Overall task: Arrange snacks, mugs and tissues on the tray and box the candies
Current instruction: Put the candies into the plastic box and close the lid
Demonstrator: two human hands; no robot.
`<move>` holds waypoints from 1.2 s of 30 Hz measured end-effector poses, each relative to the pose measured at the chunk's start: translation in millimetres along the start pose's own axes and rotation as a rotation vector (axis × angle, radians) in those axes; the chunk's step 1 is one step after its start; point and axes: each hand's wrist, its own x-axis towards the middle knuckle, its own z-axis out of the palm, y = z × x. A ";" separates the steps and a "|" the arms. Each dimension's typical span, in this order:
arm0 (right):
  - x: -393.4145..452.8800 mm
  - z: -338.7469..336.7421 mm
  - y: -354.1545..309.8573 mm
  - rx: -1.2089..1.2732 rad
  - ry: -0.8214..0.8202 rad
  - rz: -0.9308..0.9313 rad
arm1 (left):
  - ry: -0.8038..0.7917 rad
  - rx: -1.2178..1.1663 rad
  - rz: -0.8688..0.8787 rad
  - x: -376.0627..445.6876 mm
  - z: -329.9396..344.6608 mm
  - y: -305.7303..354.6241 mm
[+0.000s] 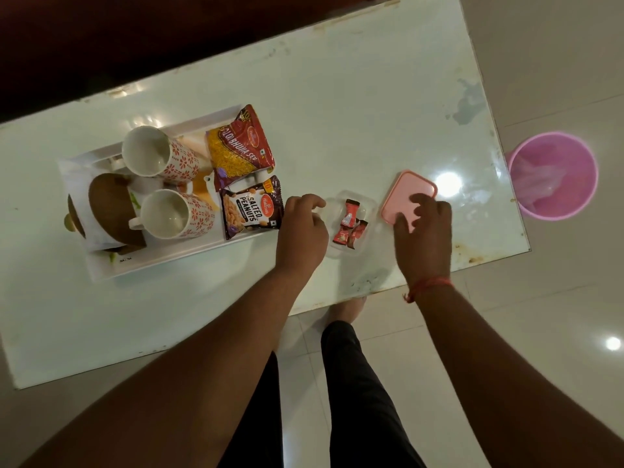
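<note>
A white tray (169, 261) at the table's left carries two floral mugs (158, 157) (175, 214), a wooden tissue holder (108, 211), a sev packet (241, 143) and a salted peanuts packet (251, 207). A clear plastic box (366, 204) to its right holds three red candies (349, 224). My left hand (302, 231) rests against the box's left rim, fingers curled on it. My right hand (423, 231) lies on the pink lid (405, 187), fingers spread over its near edge; the lid is flat on the table right of the box.
A pink bin (553, 175) with a plastic liner stands on the floor beyond the table's right edge. The glossy white table (354, 106) has worn, stained edges. My legs and a bare foot (344, 309) are at the near edge.
</note>
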 end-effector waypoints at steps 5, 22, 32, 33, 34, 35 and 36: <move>33.8 3.3 15.0 -0.174 -0.055 0.286 | 0.001 -0.047 -0.030 0.2 1.8 0.4; 59.0 16.5 9.0 -0.154 -0.059 0.383 | 0.012 -0.126 -0.066 -4.9 5.7 5.7; 60.0 -4.5 5.1 -0.078 -0.091 0.221 | 0.030 -0.188 -0.028 -3.5 2.2 13.1; 57.1 -6.4 4.4 -0.060 -0.085 0.177 | 0.021 -0.196 -0.004 -3.6 2.7 15.6; 53.7 -9.3 2.7 -0.044 -0.060 0.131 | 0.010 -0.212 0.016 -4.1 3.5 18.9; 49.9 -12.7 0.2 -0.032 -0.012 0.088 | -0.005 -0.235 0.021 -5.1 4.7 22.9; 45.8 -16.3 -3.4 -0.029 0.046 0.037 | -0.027 -0.274 0.014 -6.3 5.4 27.6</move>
